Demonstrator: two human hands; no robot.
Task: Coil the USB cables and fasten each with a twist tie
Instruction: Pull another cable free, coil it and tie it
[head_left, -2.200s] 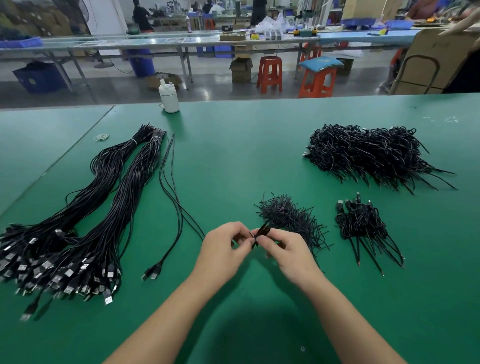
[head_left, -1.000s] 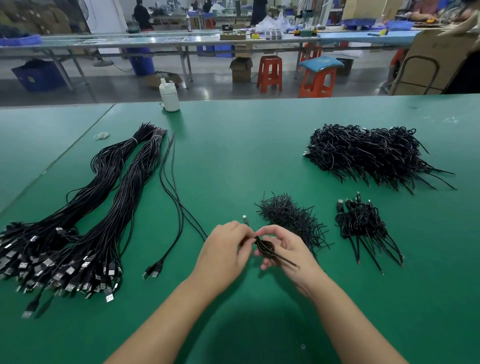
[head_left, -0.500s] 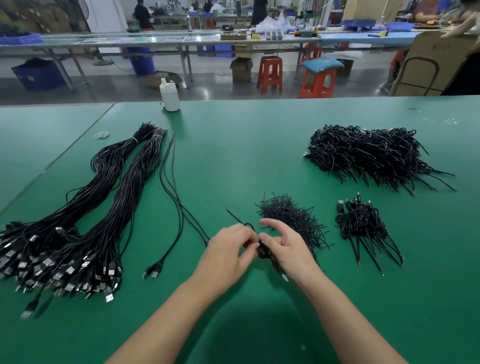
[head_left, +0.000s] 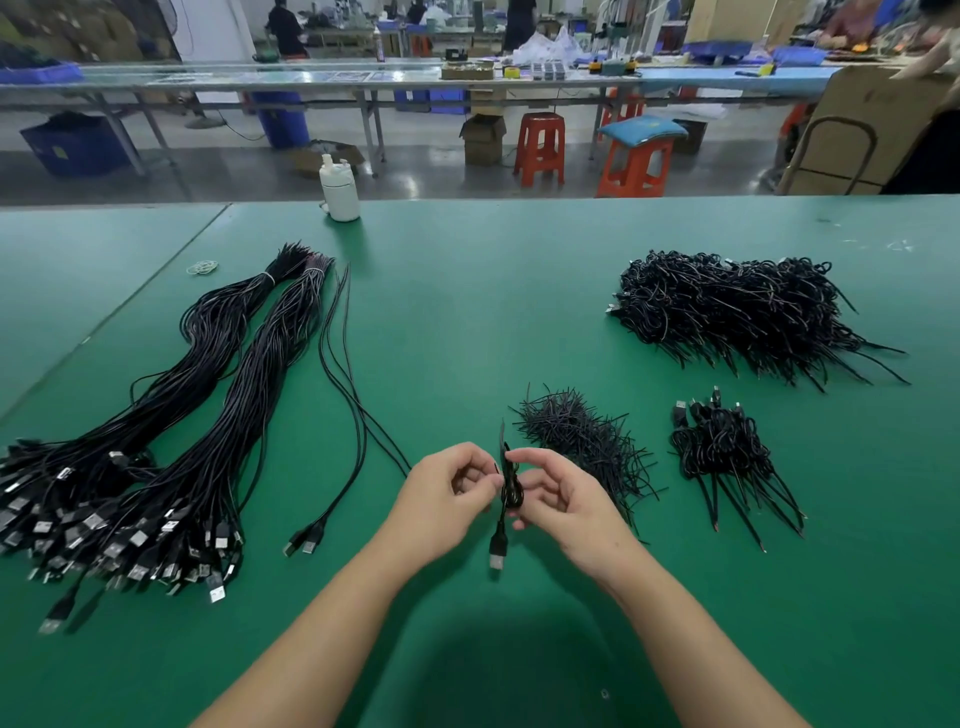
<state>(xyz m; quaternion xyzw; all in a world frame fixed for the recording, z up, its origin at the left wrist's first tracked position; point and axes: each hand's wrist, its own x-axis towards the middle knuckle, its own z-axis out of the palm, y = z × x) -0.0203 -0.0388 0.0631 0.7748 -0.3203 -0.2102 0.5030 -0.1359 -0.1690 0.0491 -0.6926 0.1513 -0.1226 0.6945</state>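
So the coiled cable (head_left: 511, 486) sits right between your two hands, lifted just off the green surface (head_left: 467, 322), near the middle of the scene. Its long axis runs near-to-far: the USB plug (head_left: 497, 553) hangs down toward you and a thin tail, probably the twist tie (head_left: 503, 434), pokes up on the far end. Your left hand (head_left: 447, 499) has its fingers curled in and pinches the bundle from the left; your right hand (head_left: 558, 493) pinches it from the right with thumb and forefinger, the other fingers loosely bent. Both are equally close, so either one could do the twisting; my guess is the right one turns the tie while the left keeps the coil from springing open.

Hard to make out: whether the tie is already wrapped round the coil. It's black on black and your fingertips cover the middle. The tie pile (head_left: 582, 441) is just right of your right hand, and the finished small bundle pile (head_left: 727, 452) is further right.
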